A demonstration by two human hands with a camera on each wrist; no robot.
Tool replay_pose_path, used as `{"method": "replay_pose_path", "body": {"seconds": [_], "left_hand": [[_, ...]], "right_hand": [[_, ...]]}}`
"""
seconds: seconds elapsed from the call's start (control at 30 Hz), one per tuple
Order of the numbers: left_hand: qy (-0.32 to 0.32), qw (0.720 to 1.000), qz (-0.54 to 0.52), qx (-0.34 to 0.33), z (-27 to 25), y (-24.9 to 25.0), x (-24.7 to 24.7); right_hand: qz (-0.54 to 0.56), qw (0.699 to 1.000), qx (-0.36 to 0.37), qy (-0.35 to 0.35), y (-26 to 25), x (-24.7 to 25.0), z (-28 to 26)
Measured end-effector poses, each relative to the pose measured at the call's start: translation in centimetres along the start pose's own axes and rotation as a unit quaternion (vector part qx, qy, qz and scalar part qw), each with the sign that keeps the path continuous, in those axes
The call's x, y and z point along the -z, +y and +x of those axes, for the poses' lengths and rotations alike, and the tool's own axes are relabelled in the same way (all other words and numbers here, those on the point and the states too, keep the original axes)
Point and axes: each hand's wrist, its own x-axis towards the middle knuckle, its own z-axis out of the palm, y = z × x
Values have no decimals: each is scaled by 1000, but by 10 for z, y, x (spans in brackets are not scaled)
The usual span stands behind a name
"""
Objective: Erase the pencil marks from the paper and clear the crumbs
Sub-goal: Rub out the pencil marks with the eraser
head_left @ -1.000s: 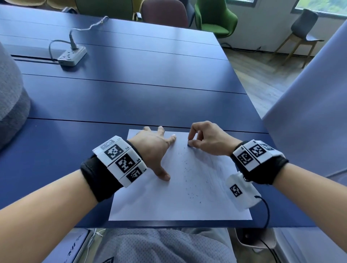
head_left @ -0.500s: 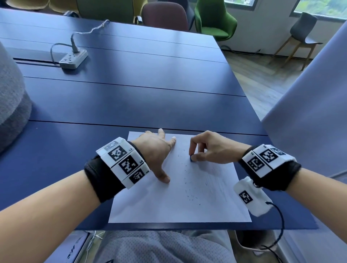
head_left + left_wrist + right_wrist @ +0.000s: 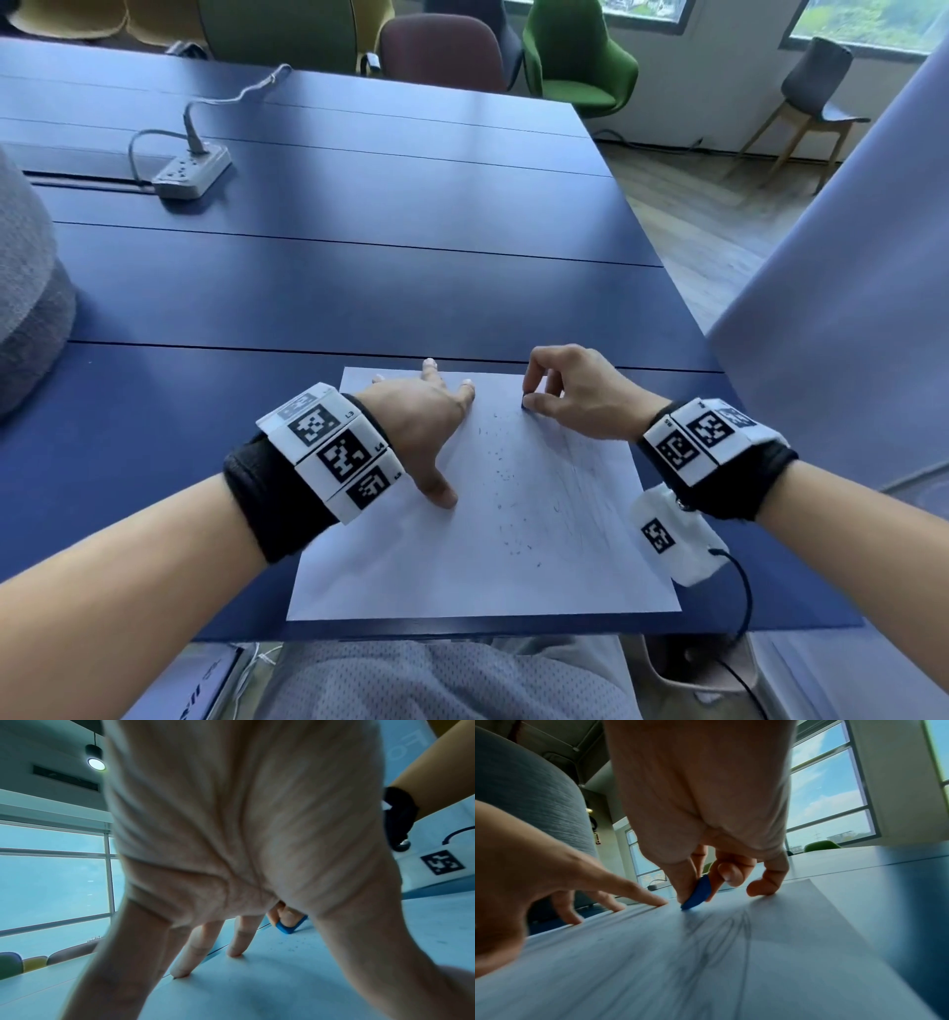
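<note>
A flat white paper (image 3: 462, 555) is laid on the smooth dark-blue surface (image 3: 359, 288), at its near edge. The left hand (image 3: 421, 421) is spread, straight fingertips pressed on the paper's far left part. A small blue wedge-shaped eraser (image 3: 697, 895) is pinched by the right hand (image 3: 575, 395), tip touching the paper's far edge. Dark crumbs (image 3: 506, 493) and faint grey marks (image 3: 580, 478) are scattered at the paper's middle.

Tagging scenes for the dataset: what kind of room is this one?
Probably an office meeting room or shared workspace. A long blue table carries a power strip, assorted upholstered chairs stand at its far end, and large windows run along the wall.
</note>
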Motion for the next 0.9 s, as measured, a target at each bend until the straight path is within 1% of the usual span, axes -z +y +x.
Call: {"method": "replay_pose_path", "body": {"seconds": [0.1, 0.17, 0.3, 0.33, 0.37, 0.47, 0.5, 0.53, 0.63, 0.67, 0.7, 0.77, 0.8, 0.83, 0.9], "left_hand": [[-7, 1000, 3, 4, -1, 1, 0], [-12, 1000, 9, 9, 0, 2, 2], [-21, 1000, 11, -14, -2, 4, 5], [-21, 1000, 11, -19, -3, 4, 6], [-20, 999, 13, -23, -4, 5, 6], [-22, 999, 16, -17, -3, 6, 5], [-23, 999, 17, -14, -3, 6, 5], [-24, 999, 17, -12, -2, 6, 5], [-26, 999, 17, -7, -2, 7, 6], [-27, 999, 18, -5, -2, 6, 7], [-29, 999, 18, -3, -2, 7, 7], [-30, 999, 20, -3, -3, 7, 8], [-30, 999, 20, -4, -3, 7, 8], [-30, 999, 21, -4, -3, 8, 8], [-28, 999, 21, 0, -2, 7, 7]], "right_hand": [[1, 998, 28, -57, -3, -5, -12], [-16, 997, 30, -72, -4, 0, -10], [-11, 1000, 10, -8, -1, 3, 2], [-4, 1000, 12, -7, 0, 1, 0], [-1, 1000, 19, -19, -1, -1, -5], [-3, 994, 34, -102, -6, 0, -14], [-7, 993, 35, -112, -7, 3, -12], [-9, 994, 31, -104, -7, 5, -8], [-13, 999, 2, -43, -6, 2, -3], [-10, 999, 4, -38, -5, -1, -7], [-7, 999, 11, -47, -6, -4, -13], [-6, 995, 18, -96, -7, -5, -21], [-10, 994, 15, -106, -8, -3, -20], [-15, 995, 9, -95, -7, 0, -17], [-18, 999, -9, -46, -5, 2, -9]]}}
